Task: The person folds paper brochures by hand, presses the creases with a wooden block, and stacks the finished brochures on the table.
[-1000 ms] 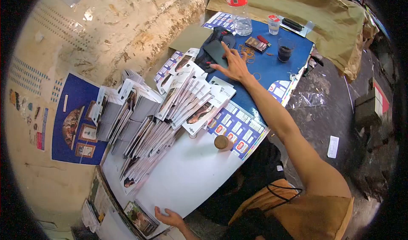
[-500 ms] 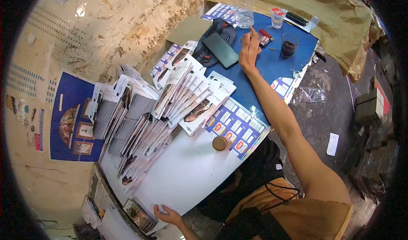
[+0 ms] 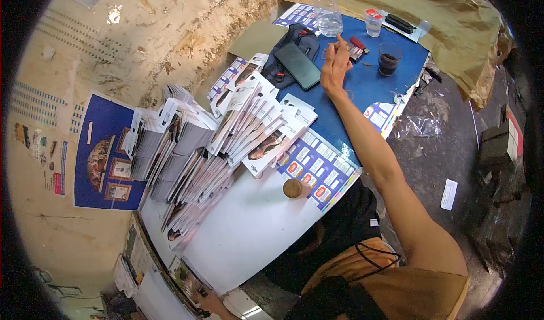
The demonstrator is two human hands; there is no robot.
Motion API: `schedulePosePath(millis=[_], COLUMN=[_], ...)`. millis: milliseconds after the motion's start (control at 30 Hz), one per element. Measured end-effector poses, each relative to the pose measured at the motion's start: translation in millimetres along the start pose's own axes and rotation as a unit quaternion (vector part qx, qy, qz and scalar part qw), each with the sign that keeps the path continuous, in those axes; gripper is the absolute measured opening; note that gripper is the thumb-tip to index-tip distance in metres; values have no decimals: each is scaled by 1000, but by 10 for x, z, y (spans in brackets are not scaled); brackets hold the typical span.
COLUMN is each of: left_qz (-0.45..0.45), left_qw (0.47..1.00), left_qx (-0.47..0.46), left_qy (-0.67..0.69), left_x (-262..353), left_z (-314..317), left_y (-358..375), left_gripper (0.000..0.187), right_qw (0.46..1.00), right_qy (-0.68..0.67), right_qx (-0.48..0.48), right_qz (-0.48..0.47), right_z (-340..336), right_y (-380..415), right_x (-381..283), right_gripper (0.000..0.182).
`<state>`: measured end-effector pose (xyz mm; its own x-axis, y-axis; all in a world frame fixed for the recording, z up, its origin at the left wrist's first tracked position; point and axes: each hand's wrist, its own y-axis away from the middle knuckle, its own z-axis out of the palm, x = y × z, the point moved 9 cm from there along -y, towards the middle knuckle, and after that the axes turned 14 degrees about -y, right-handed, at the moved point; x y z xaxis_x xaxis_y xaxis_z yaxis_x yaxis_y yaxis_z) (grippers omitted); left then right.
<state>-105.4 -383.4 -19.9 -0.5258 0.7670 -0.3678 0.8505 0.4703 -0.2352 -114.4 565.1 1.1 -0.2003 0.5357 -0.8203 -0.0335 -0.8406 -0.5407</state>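
Note:
At the table's lower left corner, my left hand (image 3: 211,304) is closed on the near end of a small stack of printed cards (image 3: 181,273); its fingers are dim and partly covered. My right hand (image 3: 336,70) reaches over the blue part of the table, fingers stretched out, with nothing visible in it. Just beyond its fingertips stands a plastic bottle (image 3: 330,23) with a red label. A red lighter (image 3: 358,44) lies to the right of those fingers, and a phone (image 3: 297,65) rests on a dark bag (image 3: 311,43) to their left.
Many printed cards (image 3: 192,175) lean in fanned rows along the wall. A round wooden piece (image 3: 292,188) stands on the white table surface (image 3: 243,223). Toward the right are a glass of dark drink (image 3: 389,60), a clear cup (image 3: 373,23) and brown paper (image 3: 453,25).
My left hand has moved left and down onto the small card stack, its fingers closing. The right hand stays in nearly the same place; the view has shifted slightly.

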Motion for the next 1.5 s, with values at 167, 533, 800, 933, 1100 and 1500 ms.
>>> schedulePosePath(millis=[167,533,800,933,1100,1500], left_qz=[72,276,560,406,238,170], left_qw=[991,881,694,739,480,119], left_qx=[104,217,85,146,-235,-368], left_qy=[47,315,445,518,811,906], left_x=[-6,861,1781,1712,2274,2523], left_z=[-114,-1430,-2668,-2433,-1631,-1502], left_y=[156,514,1516,1442,1636,1902], left_gripper=[56,35,35,59,118,104], right_qw=[1000,947,633,607,682,611], right_qy=[-10,-271,-164,-211,-217,-140], right_qx=[0,94,-736,-766,-697,-768], right_qz=[-13,-144,-175,-9,-46,133], right_z=[15,-578,-252,-86,-180,-214], right_y=[15,62,2944,3442,3562,4098], right_x=[21,-1357,-3605,-3070,-3447,-3271], right_gripper=[55,50,68,34,53,54])
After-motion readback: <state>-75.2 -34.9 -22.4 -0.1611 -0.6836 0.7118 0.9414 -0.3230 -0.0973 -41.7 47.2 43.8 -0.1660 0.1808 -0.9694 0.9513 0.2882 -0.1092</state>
